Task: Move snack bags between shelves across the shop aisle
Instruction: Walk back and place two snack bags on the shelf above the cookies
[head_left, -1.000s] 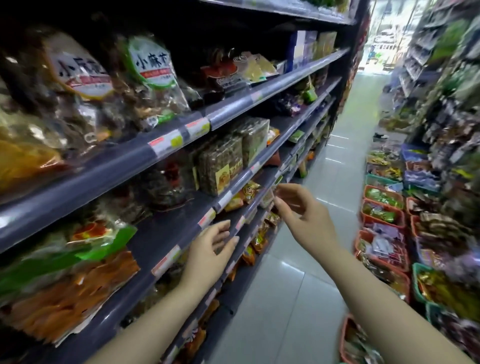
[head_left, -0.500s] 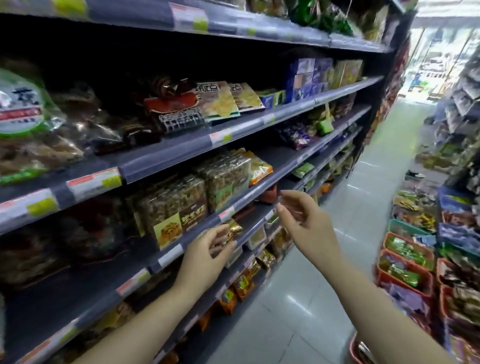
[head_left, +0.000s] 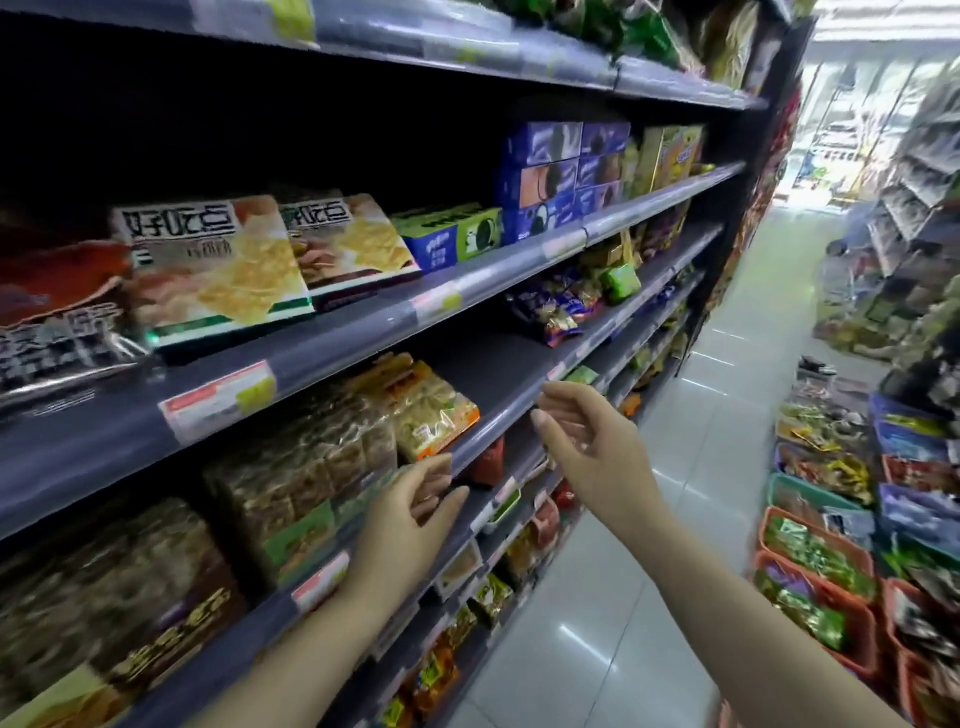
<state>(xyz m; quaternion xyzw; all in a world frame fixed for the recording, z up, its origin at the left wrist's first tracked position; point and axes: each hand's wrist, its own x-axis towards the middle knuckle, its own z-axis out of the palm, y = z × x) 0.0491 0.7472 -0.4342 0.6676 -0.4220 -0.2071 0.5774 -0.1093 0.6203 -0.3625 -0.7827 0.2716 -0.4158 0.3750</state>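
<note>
Your left hand (head_left: 410, 512) hovered empty, fingers loosely spread, at the shelf edge (head_left: 498, 434) just below the orange snack bag (head_left: 426, 410) lying on that shelf. Your right hand (head_left: 592, 447) was raised nearby, relaxed, holding nothing.

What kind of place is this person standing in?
Most likely a small grocery shop aisle: long shelves with price tags, packed with snack bags and biscuit boxes, and baskets of packets along the tiled floor.

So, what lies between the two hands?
In the head view, the grey shelf edge and a red pack below it show between the left hand and right hand.
</note>
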